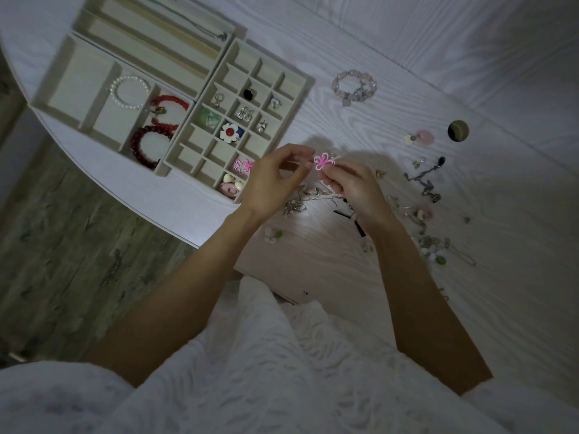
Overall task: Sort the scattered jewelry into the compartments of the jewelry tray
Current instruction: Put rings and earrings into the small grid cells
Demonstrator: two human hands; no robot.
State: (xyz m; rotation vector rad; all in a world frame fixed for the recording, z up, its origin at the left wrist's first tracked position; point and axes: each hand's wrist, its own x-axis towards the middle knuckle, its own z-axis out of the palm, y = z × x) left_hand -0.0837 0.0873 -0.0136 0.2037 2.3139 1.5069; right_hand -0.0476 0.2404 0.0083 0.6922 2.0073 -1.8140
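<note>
Beige fabric lines the jewelry tray (200,86), which sits at the left of the white wood-grain table (470,42). Its wide left compartments hold a pearl bracelet (129,92), a red bead bracelet (169,112) and a dark red bead bracelet (145,147). The gridded section to the right holds small pieces in separate cells, among them a white flower with a red centre (229,132) and, in a cell near the front edge, a pink flower earring (242,166).

At centre, both hands are raised above the table just beside the tray's front right corner. The left hand (275,180) has its fingers curled, with thumb and fingertips drawn together next to a second pink flower earring (324,160); whether they touch it cannot be told. The right hand (351,186) pinches this earring at its lower edge between thumb and forefinger.

Under and to the right of the hands, loose jewelry (423,189) lies scattered on the table: chains, small earrings and beads. Farther back lie a pale pink stone bracelet (354,86), a pink ring-shaped pendant (423,137) and, well apart at the right, a dark round bead (458,130).
</note>
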